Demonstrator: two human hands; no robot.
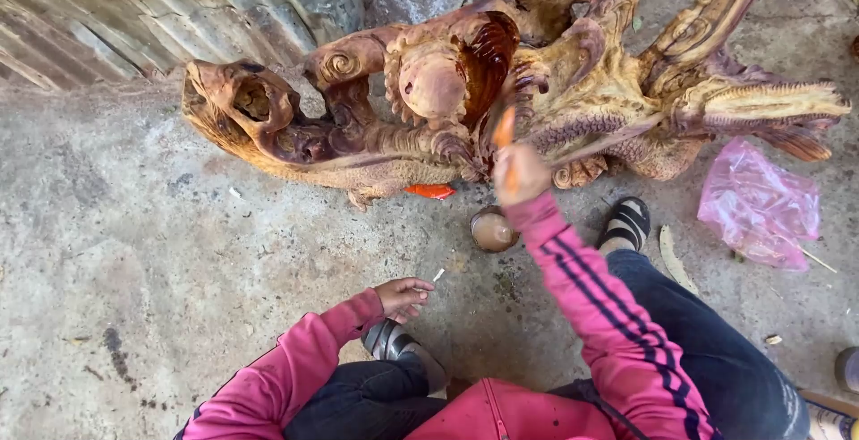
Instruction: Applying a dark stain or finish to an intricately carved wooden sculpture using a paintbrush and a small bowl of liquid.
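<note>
A large carved wooden sculpture [429, 109] of twisted, glossy red-brown forms lies on the concrete floor in front of me. My right hand [519, 171] is raised against its middle, shut on a brush with an orange handle [503, 131] whose head is blurred against the wood. My left hand [404, 297] rests low near my left knee, fingers loosely curled around a small pale stick-like thing. A small round tin [492, 229] with brownish liquid stands on the floor just below my right hand.
A crumpled pink plastic bag [759, 205] lies at the right. An orange scrap [430, 191] sits under the sculpture. Corrugated metal sheeting [134, 10] stands at the back left. My sandalled feet [626, 222] rest on the floor.
</note>
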